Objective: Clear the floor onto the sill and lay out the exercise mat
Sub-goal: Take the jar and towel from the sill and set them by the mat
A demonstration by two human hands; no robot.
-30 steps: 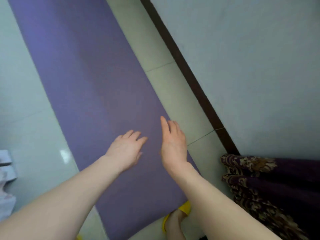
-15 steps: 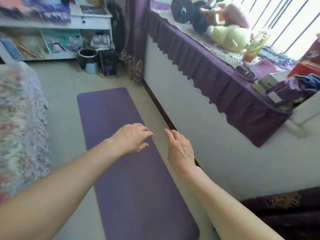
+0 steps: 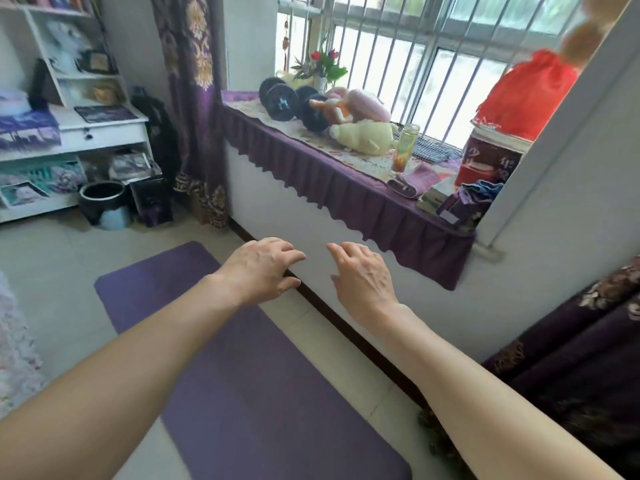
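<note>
- Beside the wall, the purple mat (image 3: 242, 375) lies flat – looks done.
- Left hand (image 3: 263, 268) and right hand (image 3: 363, 275) hover over it, fingers spread, holding nothing.
- Best to press any bumps down gently.

Soft daylight enters through the barred window (image 3: 433, 64) at the far right, where the glass is washed out to a pale glare. The room is evenly bright, with only faint shadows on the floor (image 3: 59, 292). The wide lens bends straight lines near the edges. The shelves (image 3: 69, 109) at far left look soft and smeared, and the top right corner is blurred
</note>
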